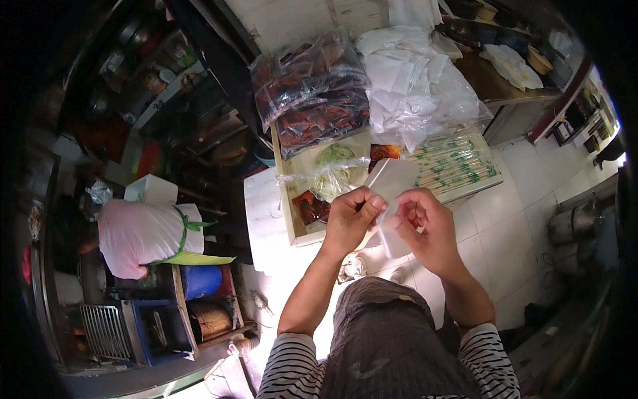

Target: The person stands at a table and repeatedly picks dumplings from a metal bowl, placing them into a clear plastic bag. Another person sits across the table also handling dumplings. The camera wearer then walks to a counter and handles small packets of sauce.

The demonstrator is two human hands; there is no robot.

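Observation:
A flat, translucent white plastic bag [393,175] is in front of me, above the near edge of a shallow wooden tray [290,216]. My left hand [348,221] pinches the bag between thumb and fingers near its middle. At its right edge is my right hand [430,233], with fingers curled in and the thumb close to the plastic; the exact grip is partly hidden. Inside the tray, just beyond my left hand, lies a clear bag with pale green shreds [332,169]. Dark red sauce packets [384,154] lie near it.
Clear bags of dark red packets [312,90] and a heap of white plastic bags [419,80] are piled behind. Paper-wrapped chopsticks [455,163] fill the tray's right side. To the left a person in a pale shirt [143,233] bends near a blue container [201,282]. Pots [575,223] stand right.

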